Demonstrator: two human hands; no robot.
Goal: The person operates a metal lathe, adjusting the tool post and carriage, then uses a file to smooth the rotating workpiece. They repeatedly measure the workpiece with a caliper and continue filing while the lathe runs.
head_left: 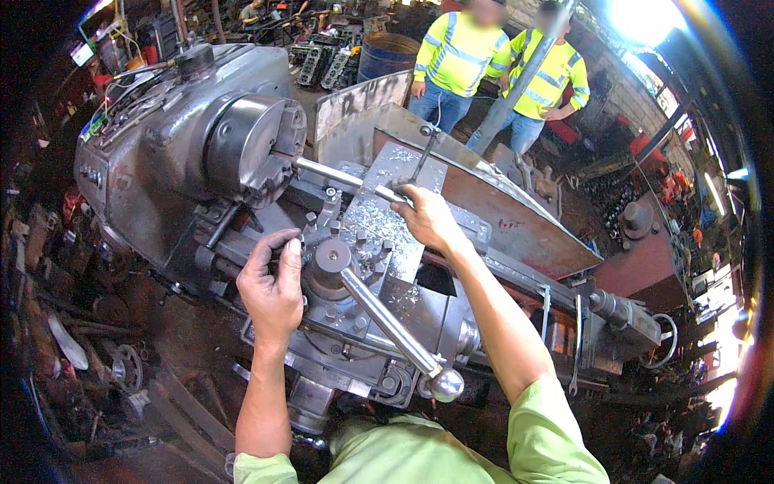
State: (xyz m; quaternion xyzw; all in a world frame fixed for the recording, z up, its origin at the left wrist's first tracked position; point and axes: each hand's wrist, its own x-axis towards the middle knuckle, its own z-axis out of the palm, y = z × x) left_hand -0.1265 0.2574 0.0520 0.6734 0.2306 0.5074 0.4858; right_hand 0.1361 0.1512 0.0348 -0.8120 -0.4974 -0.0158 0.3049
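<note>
A bright round metal bar (329,173) sticks out of the jaws of a lathe chuck (251,149). Around the bar's free end close the fingers of my right hand (429,216), thumb below and fingertips on top. My left hand (272,284) is raised beside the tool post (329,266), its thumb and fingertips curled together; whatever is between them is too small to make out. From the tool post a long clamping lever (391,323) slants toward me, ending in a shiny ball knob (446,385). Metal chips lie scattered on the flat plate (411,165) behind the bar.
The grey headstock (153,137) stands at the left, the tailstock (625,315) at the far right end of the bed. A metal splash guard (516,230) rises behind the lathe. Two people in yellow safety shirts (459,60) stand beyond it near a slanted pole (524,81).
</note>
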